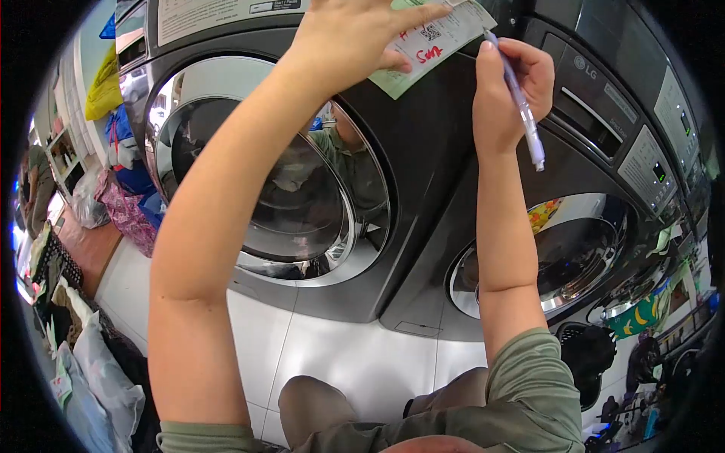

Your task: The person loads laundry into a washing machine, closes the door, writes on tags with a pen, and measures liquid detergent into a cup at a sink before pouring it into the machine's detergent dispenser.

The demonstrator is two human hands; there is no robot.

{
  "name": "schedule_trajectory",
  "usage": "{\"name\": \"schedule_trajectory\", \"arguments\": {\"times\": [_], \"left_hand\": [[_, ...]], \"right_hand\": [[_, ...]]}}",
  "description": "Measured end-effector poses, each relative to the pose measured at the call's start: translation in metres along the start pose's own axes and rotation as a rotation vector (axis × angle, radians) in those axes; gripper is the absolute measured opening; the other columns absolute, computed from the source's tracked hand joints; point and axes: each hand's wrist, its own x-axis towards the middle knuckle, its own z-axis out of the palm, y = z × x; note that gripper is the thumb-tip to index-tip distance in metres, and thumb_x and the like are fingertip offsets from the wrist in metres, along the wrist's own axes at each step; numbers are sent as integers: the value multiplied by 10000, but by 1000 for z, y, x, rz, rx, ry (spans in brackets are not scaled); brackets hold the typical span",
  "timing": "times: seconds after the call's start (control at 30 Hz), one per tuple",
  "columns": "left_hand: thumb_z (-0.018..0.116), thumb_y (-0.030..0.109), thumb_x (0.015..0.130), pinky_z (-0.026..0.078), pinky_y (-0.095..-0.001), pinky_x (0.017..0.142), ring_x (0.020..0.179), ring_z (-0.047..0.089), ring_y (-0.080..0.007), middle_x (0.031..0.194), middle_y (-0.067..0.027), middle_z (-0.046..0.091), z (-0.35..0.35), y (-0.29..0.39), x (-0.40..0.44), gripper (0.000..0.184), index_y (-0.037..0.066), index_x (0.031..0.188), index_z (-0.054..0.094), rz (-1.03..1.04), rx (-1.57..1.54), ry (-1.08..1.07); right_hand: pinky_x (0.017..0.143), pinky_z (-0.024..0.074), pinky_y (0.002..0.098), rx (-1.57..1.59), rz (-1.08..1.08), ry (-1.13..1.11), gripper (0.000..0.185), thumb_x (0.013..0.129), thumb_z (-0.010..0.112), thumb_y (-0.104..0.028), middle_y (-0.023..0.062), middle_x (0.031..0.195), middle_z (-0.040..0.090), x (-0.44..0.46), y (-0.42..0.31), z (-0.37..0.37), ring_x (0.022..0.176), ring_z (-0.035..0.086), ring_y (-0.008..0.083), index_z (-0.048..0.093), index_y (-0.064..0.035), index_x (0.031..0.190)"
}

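Note:
My left hand [349, 36] is at the top edge of the view, with part of it out of frame. Its thumb and a finger are spread over a green-and-white paper slip [457, 30], holding it against the dark washing machine. Red handwriting and a QR code show on the slip. In my right hand [504, 98] is a light purple pen [526, 121], closed between thumb and fingers. The pen's upper end meets the slip's right edge; whether it touches the paper I cannot tell.
A front-loading washing machine [411, 189] with a round glass door stands ahead. Another LG machine [453, 272] is at its right. Bags [128, 204] and a black basket [60, 257] of laundry sit at left. A dark basket [585, 355] stands on the floor at right.

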Motion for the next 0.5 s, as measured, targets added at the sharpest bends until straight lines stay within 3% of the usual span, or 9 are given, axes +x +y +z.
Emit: {"name": "schedule_trajectory", "arguments": {"times": [0.13, 0.27, 0.33, 0.47, 0.5], "left_hand": [[730, 281, 603, 74, -632, 992, 1338, -68, -325, 1461, -92, 36, -8, -6, 3, 650, 298, 1211, 503, 98, 57, -36], [716, 250, 616, 53, -624, 1003, 1342, -33, -320, 1454, -98, 99, -10, -9, 8, 632, 287, 1211, 507, 160, 85, -18], [703, 239, 630, 37, -619, 1009, 1342, -30, -322, 1444, -106, 145, -11, -10, 9, 602, 270, 1202, 518, 183, 66, 1], [670, 206, 664, 16, -610, 1016, 1342, -25, -324, 1438, -111, 173, -6, -12, 5, 540, 240, 1186, 536, 175, 50, 30], [664, 200, 670, 14, -608, 1017, 1342, -23, -325, 1438, -110, 171, -5, -12, 4, 531, 238, 1184, 537, 167, 56, 33]], "right_hand": [[523, 366, 195, -63, -152, 16, 90, 722, 585, -5, 4, 657, 507, 11, 15, 14, 557, 438, 54, 501, -27, 701], [524, 368, 207, -32, -133, 31, 95, 714, 571, -2, 11, 653, 506, 2, 15, 27, 549, 435, 72, 484, -27, 683], [525, 368, 215, -112, -170, 128, 100, 706, 572, 0, 19, 649, 502, -2, 19, 31, 543, 429, 86, 481, -27, 677], [529, 397, 236, -306, -172, 108, 112, 695, 579, -28, 37, 609, 501, -4, 14, 35, 529, 455, 107, 471, -28, 663], [523, 413, 248, -357, -285, 67, 123, 683, 583, -47, 52, 572, 497, 0, 25, 35, 505, 465, 121, 468, -22, 649]]}}
